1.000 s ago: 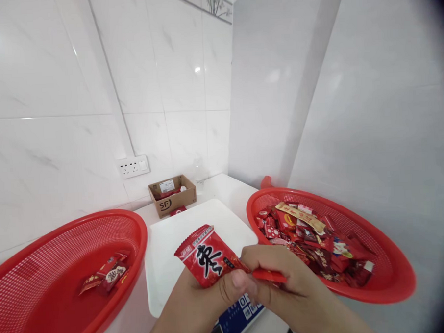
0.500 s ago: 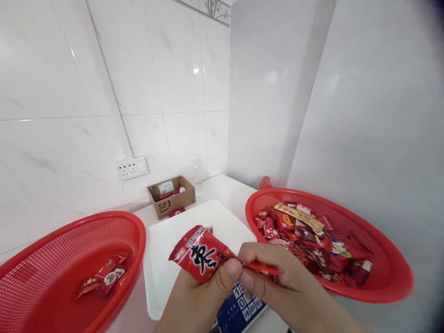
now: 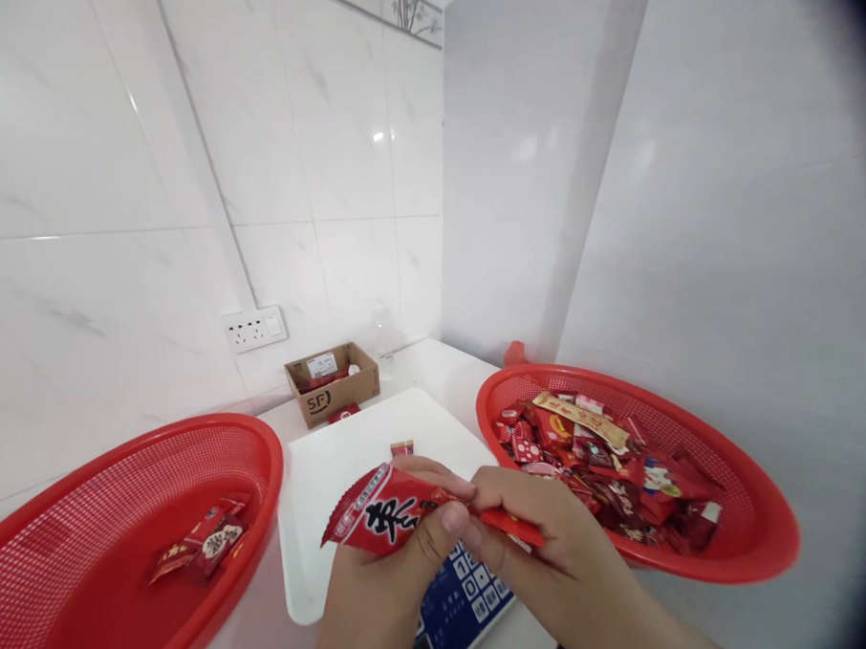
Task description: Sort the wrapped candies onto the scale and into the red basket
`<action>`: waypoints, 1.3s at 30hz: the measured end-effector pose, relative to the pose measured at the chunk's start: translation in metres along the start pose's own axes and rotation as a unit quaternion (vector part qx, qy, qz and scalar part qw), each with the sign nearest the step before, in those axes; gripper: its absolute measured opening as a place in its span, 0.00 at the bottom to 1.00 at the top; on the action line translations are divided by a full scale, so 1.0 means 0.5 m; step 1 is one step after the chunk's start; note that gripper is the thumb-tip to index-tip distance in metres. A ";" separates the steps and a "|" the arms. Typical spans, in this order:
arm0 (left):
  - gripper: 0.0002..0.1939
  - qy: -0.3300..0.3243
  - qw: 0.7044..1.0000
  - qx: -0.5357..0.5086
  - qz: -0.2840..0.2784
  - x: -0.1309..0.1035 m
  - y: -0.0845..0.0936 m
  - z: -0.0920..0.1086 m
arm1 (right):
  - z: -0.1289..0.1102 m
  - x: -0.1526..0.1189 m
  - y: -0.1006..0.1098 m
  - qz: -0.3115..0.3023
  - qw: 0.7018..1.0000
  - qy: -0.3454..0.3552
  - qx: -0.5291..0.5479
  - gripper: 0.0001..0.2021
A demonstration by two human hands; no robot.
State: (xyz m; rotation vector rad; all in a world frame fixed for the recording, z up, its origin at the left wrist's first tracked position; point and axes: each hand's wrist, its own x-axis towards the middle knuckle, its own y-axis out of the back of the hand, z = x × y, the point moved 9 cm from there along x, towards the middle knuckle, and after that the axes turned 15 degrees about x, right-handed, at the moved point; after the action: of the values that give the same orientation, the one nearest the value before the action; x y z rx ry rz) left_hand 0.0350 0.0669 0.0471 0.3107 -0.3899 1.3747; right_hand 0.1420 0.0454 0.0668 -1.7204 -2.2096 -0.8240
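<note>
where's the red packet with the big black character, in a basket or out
Out: the left hand grips the red packet, clear of both the left basket and the right basket.

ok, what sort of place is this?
Looks like a small indoor weighing or packing corner, though I can't be sure. Signs: a flat white weighing scale with a blue number-key panel, an oval red plastic mesh basket heaped with small wrapped snacks, and an open brown cardboard box.
</note>
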 end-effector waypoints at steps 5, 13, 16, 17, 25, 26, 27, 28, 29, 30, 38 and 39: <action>0.04 -0.050 0.999 0.011 -0.008 -0.002 -0.001 0.015 | -0.011 -0.005 -0.003 0.001 0.998 0.052 -0.026 0.10; 0.04 -0.056 0.998 0.016 -0.015 -0.003 -0.007 0.017 | -0.022 -0.011 -0.003 0.002 0.997 0.080 -0.020 0.11; 0.03 -0.030 0.999 -0.019 -0.015 -0.002 -0.010 0.006 | -0.031 -0.012 0.003 0.017 0.995 0.096 -0.018 0.10; 0.03 -0.016 0.999 -0.032 -0.014 -0.002 -0.010 0.001 | -0.033 -0.012 0.003 0.019 0.995 0.099 -0.019 0.10; 0.02 -0.025 0.999 -0.042 0.007 -0.009 0.000 0.013 | -0.033 -0.015 -0.007 0.007 0.994 0.104 -0.037 0.10; 0.02 -0.035 0.999 -0.039 0.001 -0.010 0.000 0.017 | -0.036 -0.014 -0.009 0.005 0.993 0.110 -0.032 0.10; 0.02 -0.043 0.998 -0.036 -0.005 -0.010 -0.001 0.021 | -0.041 -0.013 -0.010 0.004 0.993 0.118 -0.025 0.10; 0.02 -0.047 0.998 -0.034 -0.013 -0.010 -0.003 0.023 | -0.047 -0.013 -0.011 0.004 0.992 0.127 -0.018 0.10; 0.02 -0.047 0.998 -0.035 -0.019 -0.009 -0.004 0.024 | -0.052 -0.012 -0.011 0.005 0.991 0.135 -0.012 0.11; 0.02 -0.044 0.998 -0.037 -0.026 -0.009 -0.005 0.023 | -0.056 -0.011 -0.011 0.005 0.990 0.140 -0.009 0.11; 0.13 0.051 0.999 -0.013 0.000 -0.003 0.000 0.002 | -0.014 -0.021 0.018 0.060 0.996 0.057 -0.012 0.13; 0.16 0.082 0.996 -0.012 0.011 -0.005 0.003 -0.004 | -0.006 -0.024 0.024 0.071 0.997 0.043 0.006 0.13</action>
State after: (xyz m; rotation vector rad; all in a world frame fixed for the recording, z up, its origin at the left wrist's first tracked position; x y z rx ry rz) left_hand 0.0336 0.0656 0.0443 0.1728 -0.2729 1.4050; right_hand 0.1563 0.0358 0.0665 -1.7764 -2.0067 -0.8325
